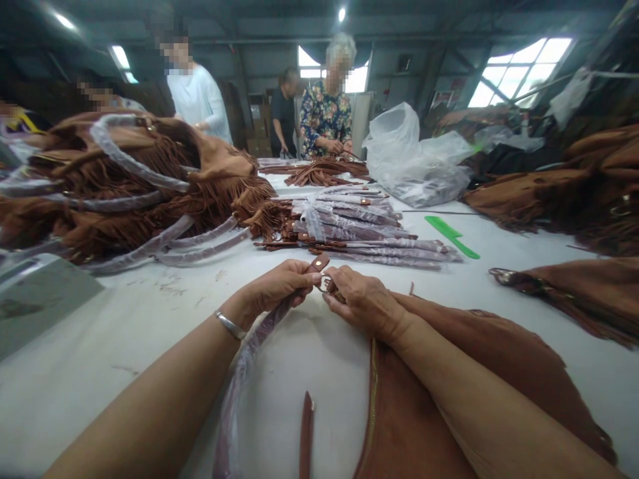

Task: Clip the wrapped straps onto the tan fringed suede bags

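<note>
1. Up close, the left hand (279,286) pinches the tab end of a plastic-wrapped strap (239,379), fingers closed around it; the strap trails back toward the camera under the left forearm, which wears a metal bracelet (230,325).
2. The right hand (362,303) is closed on a small metal ring at the edge of a brown suede bag (449,399), touching the strap's tab; the ring itself is mostly covered by fingers and hard to make out.
3. The bag lies flat on the white tabletop (150,319) under the right forearm, its zipper running toward the lower edge, where the bag is cut off.
4. A second brown strap end (307,432) lies loose between the forearms, cut off at the bottom.
5. Farther back, a bundle of wrapped straps (359,229) lies mid-table, with a green comb (452,236) just beside it to the right.
6. A heap of fringed bags (130,186) fills the left; more brown bags (574,193) pile at the right, one cut off by the frame.
7. A clear plastic bag (419,159) stands behind the bundle.
8. Other people work at the far end of the long table; the room is a dim hall with bright windows (519,73) and ceiling lights.
9. A grey object (34,299) at the left edge is unclear.
</note>
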### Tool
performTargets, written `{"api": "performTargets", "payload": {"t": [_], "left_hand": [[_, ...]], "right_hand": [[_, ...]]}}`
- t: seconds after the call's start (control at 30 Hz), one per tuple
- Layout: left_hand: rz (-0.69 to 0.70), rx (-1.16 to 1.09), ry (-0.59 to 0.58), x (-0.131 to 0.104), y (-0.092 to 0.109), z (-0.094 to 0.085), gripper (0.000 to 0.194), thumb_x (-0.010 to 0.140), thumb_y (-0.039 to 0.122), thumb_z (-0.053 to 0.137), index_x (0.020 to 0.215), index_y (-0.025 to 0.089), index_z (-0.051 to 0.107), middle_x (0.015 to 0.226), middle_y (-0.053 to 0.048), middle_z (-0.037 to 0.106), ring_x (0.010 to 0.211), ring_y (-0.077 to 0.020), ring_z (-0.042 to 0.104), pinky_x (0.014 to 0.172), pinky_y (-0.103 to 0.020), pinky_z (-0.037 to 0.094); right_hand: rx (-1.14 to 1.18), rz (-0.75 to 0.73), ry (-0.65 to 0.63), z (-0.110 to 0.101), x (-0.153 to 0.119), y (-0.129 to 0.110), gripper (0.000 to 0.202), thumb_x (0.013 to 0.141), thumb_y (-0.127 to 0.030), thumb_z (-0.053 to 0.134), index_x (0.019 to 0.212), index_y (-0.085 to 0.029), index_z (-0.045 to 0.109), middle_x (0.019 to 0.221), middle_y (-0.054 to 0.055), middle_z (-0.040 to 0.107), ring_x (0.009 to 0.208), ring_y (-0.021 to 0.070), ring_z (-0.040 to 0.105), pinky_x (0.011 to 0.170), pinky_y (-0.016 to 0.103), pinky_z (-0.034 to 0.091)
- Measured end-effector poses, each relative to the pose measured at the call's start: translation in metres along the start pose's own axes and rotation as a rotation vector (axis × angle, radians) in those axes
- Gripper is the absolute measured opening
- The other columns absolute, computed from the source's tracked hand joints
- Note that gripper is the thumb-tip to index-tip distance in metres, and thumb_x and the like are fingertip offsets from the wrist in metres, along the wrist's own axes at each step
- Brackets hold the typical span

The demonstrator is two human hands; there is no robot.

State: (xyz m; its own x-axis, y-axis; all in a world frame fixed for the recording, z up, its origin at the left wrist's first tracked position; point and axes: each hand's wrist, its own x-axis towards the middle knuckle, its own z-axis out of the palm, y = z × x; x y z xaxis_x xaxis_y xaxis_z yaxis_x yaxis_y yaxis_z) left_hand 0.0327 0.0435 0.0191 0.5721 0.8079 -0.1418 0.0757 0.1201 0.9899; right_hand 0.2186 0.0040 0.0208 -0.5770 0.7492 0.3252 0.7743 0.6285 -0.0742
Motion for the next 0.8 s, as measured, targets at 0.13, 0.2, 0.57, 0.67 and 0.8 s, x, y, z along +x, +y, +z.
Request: {"api": "performTargets", "payload": {"t": [0.13,0.2,0.57,0.67,0.8], "left_hand": [[0.040,0.005,-0.036,0.001,-0.003,-0.003,0.030,0.069,0.040,0.067,0.068,0.013,0.052,0.050,0.006,0.042,0.037,-0.0024,0.033,0.034,-0.014,0.028],[0.050,0.030,-0.052,0.002,-0.003,-0.003,0.030,0.069,0.039,0.067,0.068,0.013,0.054,0.051,0.005,0.042,0.037,-0.0024,0.033,0.034,-0.014,0.027],[0.025,-0.068,0.038,0.009,-0.012,0.005,0.034,0.066,0.042,0.070,0.064,0.013,0.051,0.050,0.005,0.045,0.032,-0.0018,0.034,0.030,-0.014,0.024],[0.023,-0.032,0.012,0.007,-0.009,0.004,0.034,0.067,0.042,0.069,0.065,0.013,0.052,0.051,0.004,0.046,0.033,-0.0015,0.033,0.031,-0.014,0.025],[0.023,-0.017,0.003,0.008,-0.008,0.003,0.034,0.067,0.043,0.069,0.065,0.013,0.053,0.051,0.004,0.046,0.033,-0.0016,0.034,0.031,-0.014,0.025]], "right_hand": [[-0.048,0.019,-0.053,-0.002,0.002,-0.004,0.033,0.084,-0.029,0.045,0.112,-0.012,0.047,0.101,0.011,0.055,0.085,0.0195,0.055,0.071,0.028,0.044],[-0.048,0.031,-0.045,-0.002,0.002,-0.005,0.034,0.083,-0.028,0.045,0.112,-0.012,0.046,0.101,0.011,0.055,0.084,0.0196,0.056,0.070,0.028,0.045],[-0.098,0.042,-0.030,0.004,0.003,-0.003,0.023,0.085,-0.032,0.042,0.097,-0.014,0.049,0.095,0.009,0.056,0.076,0.0184,0.057,0.061,0.026,0.041],[-0.096,0.067,-0.047,0.005,0.004,-0.004,0.027,0.084,-0.034,0.044,0.102,-0.014,0.048,0.098,0.009,0.055,0.075,0.0188,0.057,0.058,0.026,0.039],[-0.060,0.049,-0.047,0.006,0.003,-0.002,0.030,0.083,-0.033,0.046,0.107,-0.015,0.047,0.098,0.008,0.056,0.077,0.0191,0.058,0.061,0.027,0.040]]}}
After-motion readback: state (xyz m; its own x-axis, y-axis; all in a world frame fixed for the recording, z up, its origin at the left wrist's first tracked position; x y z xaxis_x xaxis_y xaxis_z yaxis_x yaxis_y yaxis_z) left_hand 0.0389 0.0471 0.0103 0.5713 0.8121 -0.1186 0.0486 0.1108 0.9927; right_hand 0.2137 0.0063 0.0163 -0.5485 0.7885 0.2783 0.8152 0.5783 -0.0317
